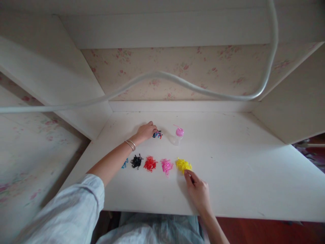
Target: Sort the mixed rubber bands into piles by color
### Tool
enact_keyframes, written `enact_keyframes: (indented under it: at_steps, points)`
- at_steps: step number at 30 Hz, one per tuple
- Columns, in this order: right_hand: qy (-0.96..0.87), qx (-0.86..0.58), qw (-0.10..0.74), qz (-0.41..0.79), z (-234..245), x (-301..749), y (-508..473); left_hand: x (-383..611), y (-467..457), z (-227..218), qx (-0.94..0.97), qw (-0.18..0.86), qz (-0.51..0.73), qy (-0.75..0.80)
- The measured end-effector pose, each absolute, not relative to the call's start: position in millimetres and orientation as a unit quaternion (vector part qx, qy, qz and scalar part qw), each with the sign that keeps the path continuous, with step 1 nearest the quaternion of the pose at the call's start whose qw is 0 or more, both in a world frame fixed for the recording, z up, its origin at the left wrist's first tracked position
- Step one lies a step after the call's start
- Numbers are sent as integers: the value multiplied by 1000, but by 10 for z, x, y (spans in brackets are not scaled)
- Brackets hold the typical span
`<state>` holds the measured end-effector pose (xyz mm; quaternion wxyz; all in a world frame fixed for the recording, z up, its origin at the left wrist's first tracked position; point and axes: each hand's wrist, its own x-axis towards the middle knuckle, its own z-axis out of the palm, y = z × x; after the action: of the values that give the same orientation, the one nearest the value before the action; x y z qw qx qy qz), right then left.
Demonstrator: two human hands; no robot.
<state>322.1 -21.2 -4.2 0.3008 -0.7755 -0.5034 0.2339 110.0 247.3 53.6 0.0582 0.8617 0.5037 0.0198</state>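
Mixed pile (pixel 157 135): back part of table (pixel 241 176), at the left hand (pixel 146 131).
Left fingers curl at its edge; whether they grip a piece cannot be told. Right hand (pixel 199 191) is nearly pinched closed at the near edge of the yellow pile (pixel 183 164); any held piece is hidden. Blue pile (pixel 125 164), black pile (pixel 136 161), red pile (pixel 150 164) and pink pile (pixel 167 166) extend the row, spaced apart, apparently to keep colours separate.

Cream wallpaper with pink flowers (pixel 162 59) spans upper centre, above a flat white desktop (pixel 241 176). Dark-red flooring (pixel 246 232) shows lower right.
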Motion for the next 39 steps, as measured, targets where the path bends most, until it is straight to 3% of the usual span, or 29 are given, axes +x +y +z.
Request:
enact_keyframes:
  at_steps: [12, 18, 26, 39]
  points:
    - [-504, -782, 288, 228, -50, 3225, -205, 1050, 2256, 671, 845, 34, 61, 529]
    - [-508, -782, 281, 226, -49, 3210, -216, 1145, 1660, 786, 857, 37, 90, 506]
    - [-515, -780, 270, 232, -38, 3210, -218, 1239, 688, 648, 871, 79, 113, 472]
    - [-523, -777, 271, 221, -43, 3195, -221, 1170, 551, 531, 857, 72, 138, 492]
